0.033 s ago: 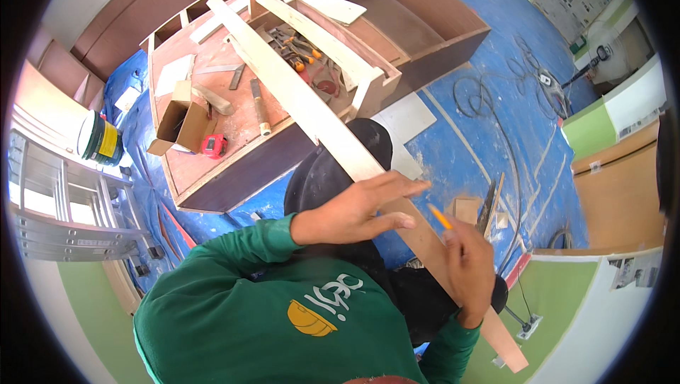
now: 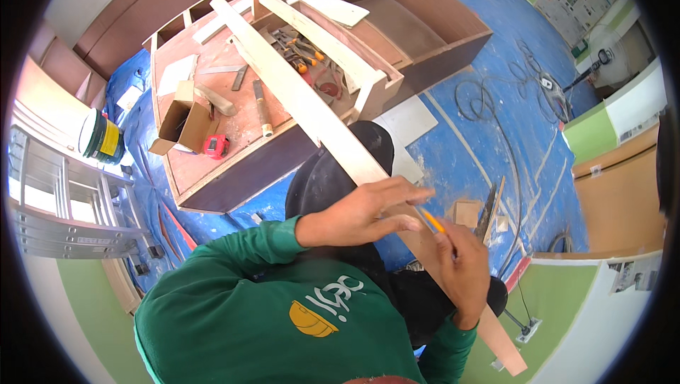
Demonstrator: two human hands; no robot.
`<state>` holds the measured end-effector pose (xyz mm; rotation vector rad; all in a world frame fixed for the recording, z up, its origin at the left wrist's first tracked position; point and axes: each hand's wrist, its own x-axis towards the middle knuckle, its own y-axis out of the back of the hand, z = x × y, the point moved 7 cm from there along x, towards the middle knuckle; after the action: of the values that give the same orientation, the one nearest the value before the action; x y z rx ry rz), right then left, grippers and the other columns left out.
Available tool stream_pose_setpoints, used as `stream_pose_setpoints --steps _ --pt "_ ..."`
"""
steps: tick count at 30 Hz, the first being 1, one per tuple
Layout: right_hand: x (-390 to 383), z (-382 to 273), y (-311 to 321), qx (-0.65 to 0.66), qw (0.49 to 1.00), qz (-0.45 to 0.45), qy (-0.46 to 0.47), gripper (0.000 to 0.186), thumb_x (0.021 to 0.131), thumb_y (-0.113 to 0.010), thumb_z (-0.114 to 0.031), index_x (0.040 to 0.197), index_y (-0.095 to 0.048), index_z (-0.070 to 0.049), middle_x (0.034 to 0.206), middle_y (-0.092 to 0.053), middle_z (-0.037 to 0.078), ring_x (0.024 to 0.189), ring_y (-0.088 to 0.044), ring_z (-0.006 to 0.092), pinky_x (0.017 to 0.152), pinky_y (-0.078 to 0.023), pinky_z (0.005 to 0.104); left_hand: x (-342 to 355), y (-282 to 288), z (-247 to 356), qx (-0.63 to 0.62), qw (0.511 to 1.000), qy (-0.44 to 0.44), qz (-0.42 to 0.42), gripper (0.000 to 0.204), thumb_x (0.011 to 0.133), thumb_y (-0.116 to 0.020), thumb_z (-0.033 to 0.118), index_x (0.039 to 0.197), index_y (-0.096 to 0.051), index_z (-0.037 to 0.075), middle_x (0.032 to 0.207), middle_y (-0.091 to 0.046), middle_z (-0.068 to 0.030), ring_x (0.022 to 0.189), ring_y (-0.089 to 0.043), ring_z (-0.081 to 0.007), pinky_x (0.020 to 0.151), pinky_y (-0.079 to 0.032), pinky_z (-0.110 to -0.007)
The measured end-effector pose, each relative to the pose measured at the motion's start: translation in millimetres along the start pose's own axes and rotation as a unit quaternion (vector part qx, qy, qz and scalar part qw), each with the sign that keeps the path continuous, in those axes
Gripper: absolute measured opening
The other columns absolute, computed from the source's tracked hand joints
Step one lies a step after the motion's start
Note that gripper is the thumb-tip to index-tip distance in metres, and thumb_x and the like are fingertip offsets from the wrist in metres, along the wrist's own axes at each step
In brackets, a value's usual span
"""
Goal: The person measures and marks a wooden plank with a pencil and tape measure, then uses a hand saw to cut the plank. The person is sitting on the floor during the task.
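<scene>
A long pale wooden plank (image 2: 290, 92) slants from the workbench at the back across my lap to the lower right. Over it lies my left hand (image 2: 361, 212), its fingers stretched across the wood and the thumb held apart from them. My right hand (image 2: 466, 271) is closed around an orange pencil (image 2: 433, 220) above the plank's near part. The pencil points up and left, its end close to my left fingertips. Whether it touches the wood I cannot tell.
The wooden workbench (image 2: 234, 125) bears a chisel-like tool (image 2: 261, 106), a red tape measure (image 2: 216, 146), a cardboard box (image 2: 185, 123) and several hand tools (image 2: 303, 51). A ladder (image 2: 71, 196) and bucket (image 2: 100, 138) stand left. Black cable (image 2: 476, 101) curls over blue sheeting (image 2: 460, 150) at right.
My right hand and the pencil have shifted slightly left, bringing the pencil nearer my left fingertips. My left hand stays over the plank, almost unmoved.
</scene>
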<state>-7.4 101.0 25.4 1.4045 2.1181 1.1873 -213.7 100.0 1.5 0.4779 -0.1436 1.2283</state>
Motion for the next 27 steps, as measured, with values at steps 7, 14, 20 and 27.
stream_pose_setpoints --steps 7,14,20,27 --pt "18 -15 -14 0.094 0.995 0.014 -0.035 0.024 0.106 -0.066 -0.015 0.126 -0.073 -0.004 0.102 -0.074 0.021 0.086 -0.071 0.0414 0.073 -0.054 0.0450 6 -3 -36 -0.372 0.918 0.127 0.040 0.048 0.101 -0.073 -0.002 0.146 -0.057 0.001 0.133 -0.071 -0.0114 0.126 -0.067 -0.0179 0.108 -0.055 -0.035" --pt "24 -17 -23 0.137 0.988 0.019 -0.074 0.024 0.111 -0.060 -0.019 0.125 -0.070 -0.002 0.098 -0.073 0.024 0.085 -0.071 0.0442 0.073 -0.054 0.0449 1 -6 -52 -0.383 0.904 0.167 0.092 0.045 0.102 -0.075 0.008 0.144 -0.060 0.002 0.128 -0.073 -0.0123 0.118 -0.070 -0.0177 0.104 -0.057 -0.034" --pt "28 -22 -30 0.128 0.990 0.007 -0.056 0.024 0.112 -0.058 -0.019 0.124 -0.069 -0.001 0.094 -0.071 0.025 0.079 -0.068 0.0452 0.068 -0.051 0.0457 -2 -1 -55 -0.386 0.902 0.151 0.122 0.028 0.109 -0.069 0.020 0.130 -0.069 0.001 0.121 -0.076 -0.0102 0.103 -0.072 -0.0139 0.095 -0.059 -0.031" --pt "25 -23 -41 0.150 0.985 -0.011 -0.088 0.023 0.112 -0.058 -0.018 0.121 -0.069 0.001 0.081 -0.065 0.024 0.068 -0.063 0.0397 0.064 -0.048 0.0446 -5 0 -56 -0.377 0.908 0.132 0.124 0.026 0.109 -0.069 0.025 0.122 -0.073 0.002 0.112 -0.077 -0.0082 0.096 -0.071 -0.0110 0.090 -0.059 -0.029"
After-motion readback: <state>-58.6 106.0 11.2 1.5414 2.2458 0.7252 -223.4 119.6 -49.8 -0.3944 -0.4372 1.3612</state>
